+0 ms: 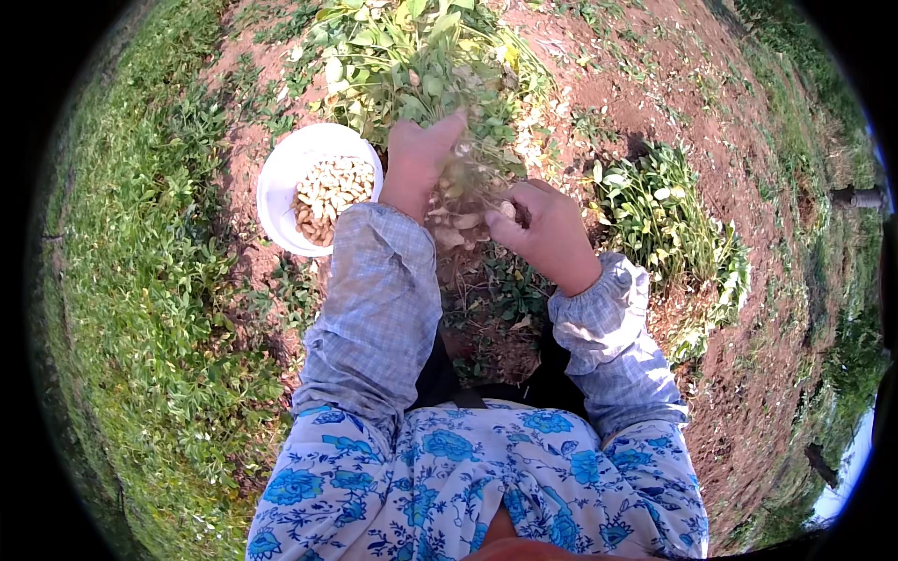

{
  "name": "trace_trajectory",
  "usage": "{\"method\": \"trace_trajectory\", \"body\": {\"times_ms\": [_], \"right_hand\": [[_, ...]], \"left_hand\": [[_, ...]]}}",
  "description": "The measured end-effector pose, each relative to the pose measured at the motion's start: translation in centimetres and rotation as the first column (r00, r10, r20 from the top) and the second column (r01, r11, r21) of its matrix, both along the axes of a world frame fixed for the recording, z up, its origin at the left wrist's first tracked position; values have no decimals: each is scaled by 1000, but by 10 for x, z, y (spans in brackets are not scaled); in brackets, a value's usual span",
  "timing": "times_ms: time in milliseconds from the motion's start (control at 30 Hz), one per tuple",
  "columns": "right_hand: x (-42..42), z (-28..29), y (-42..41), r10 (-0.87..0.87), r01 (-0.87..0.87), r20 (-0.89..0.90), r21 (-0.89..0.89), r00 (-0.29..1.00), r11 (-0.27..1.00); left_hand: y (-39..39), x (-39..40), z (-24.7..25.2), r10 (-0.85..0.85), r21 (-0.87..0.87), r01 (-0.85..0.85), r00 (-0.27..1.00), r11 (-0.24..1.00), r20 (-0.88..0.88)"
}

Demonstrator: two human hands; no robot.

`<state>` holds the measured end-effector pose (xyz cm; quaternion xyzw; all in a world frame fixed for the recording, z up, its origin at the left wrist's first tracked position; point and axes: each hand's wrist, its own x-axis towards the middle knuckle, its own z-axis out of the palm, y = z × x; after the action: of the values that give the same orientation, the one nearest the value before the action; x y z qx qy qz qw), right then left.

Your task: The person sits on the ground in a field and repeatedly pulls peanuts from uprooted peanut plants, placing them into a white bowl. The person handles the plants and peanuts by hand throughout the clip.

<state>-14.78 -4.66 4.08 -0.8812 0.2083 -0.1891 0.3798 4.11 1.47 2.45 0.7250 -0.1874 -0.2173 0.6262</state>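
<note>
My left hand (419, 163) is closed around the stems of an uprooted peanut plant (435, 91), its leafy tops pointing away from me and blurred. Peanut pods (456, 223) hang from the roots between my two hands. At the root end, my right hand (544, 228) pinches a pale peanut pod (507, 209) between thumb and fingers; whether it is still joined to the root cannot be seen. Left of my left wrist stands a white plastic bucket (277, 189), partly filled with picked peanuts (337, 186). My left sleeve overlaps the bucket's near right rim.
A pile of peanut plants (652, 217) lies on the soil to my right. More leafy plants (365, 42) are heaped beyond my hands. Green rows (154, 336) run along the left side, and reddish bare soil (751, 393) stretches to the right.
</note>
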Motion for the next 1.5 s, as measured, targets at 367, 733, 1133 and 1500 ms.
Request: {"method": "trace_trajectory", "body": {"times_ms": [367, 733, 1133, 1500], "right_hand": [[-5, 36, 60, 333, -57, -44, 956, 942, 288], [130, 73, 60, 299, -294, 252, -57, 920, 954], [1, 20, 6, -61, 42, 172, 110, 983, 993], [3, -9, 19, -69, 57, -10, -438, 998, 897]], "left_hand": [[-12, -10, -19, 160, -48, -153, 943, 987, 292], [-20, -16, -36, 68, -103, -59, 994, 993, 91], [-19, 3, -30, 209, -242, -201, 978, 949, 6], [-27, -18, -25, 238, -224, -217, 968, 950, 72]]}}
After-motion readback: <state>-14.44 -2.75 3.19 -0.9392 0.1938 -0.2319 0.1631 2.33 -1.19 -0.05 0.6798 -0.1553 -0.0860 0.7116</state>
